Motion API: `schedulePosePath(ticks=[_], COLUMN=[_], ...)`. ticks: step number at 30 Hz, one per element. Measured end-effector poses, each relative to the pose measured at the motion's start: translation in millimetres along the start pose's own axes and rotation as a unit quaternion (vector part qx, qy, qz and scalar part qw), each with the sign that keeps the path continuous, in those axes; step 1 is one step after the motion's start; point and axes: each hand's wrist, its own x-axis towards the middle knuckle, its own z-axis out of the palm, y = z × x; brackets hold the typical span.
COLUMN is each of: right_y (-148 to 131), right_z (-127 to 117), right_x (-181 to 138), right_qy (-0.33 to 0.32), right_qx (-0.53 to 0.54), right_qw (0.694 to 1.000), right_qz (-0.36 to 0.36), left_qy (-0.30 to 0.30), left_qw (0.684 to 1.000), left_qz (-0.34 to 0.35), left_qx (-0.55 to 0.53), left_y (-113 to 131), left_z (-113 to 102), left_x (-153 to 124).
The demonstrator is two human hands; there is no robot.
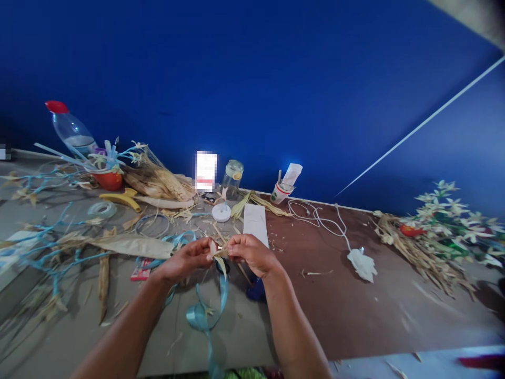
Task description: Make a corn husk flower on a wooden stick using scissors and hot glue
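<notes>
My left hand [193,259] and my right hand [252,255] are close together above the table, fingers pinched. Between them is a small pale piece of dried corn husk [220,260], its pointed tips sticking out; both hands grip it. Just below, a light blue ribbon [197,317] hangs and curls over the table's front. A long pale husk [134,246] lies left of my left hand. Behind my right hand is a white paper strip [255,218]. A dark blue object [256,289], partly hidden by my right wrist, lies under it.
A red pot [107,180] with blue-stemmed flowers, a bottle [73,129], dried husks [158,181] and a tape roll [101,210] stand or lie left. Behind are a glass jar [232,176] and paper cup [281,192]. A white cable [327,223] and husk flowers [445,226] are right.
</notes>
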Motion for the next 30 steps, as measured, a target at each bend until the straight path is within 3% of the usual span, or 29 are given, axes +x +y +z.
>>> schedulePosePath(ticks=[12, 17, 20, 23, 28, 30], right_y=[-2, -5, -2, 16, 67, 83], right_z=[-1, -5, -15, -33, -60, -59], right_x=[1, -7, -23, -50, -96, -106], right_qy=[-0.008, 0.024, 0.075, 0.164, 0.287, 0.295], right_qx=[0.027, 0.016, -0.052, -0.190, -0.385, -0.446], right_qw=[0.999, 0.999, 0.993, 0.963, 0.874, 0.843], right_qz=[0.027, -0.024, -0.079, -0.103, -0.068, -0.054], left_qy=[0.006, 0.047, 0.094, 0.126, 0.140, 0.143], left_qw=[0.999, 0.992, 0.981, 0.968, 0.955, 0.953], left_qz=[0.008, 0.036, 0.059, 0.085, 0.116, 0.114], left_qx=[-0.038, -0.113, -0.160, -0.200, -0.235, -0.242], left_y=[-6, -6, -7, -8, -11, -13], left_z=[-3, -2, -4, -5, -7, -9], left_x=[2, 3, 7, 11, 15, 16])
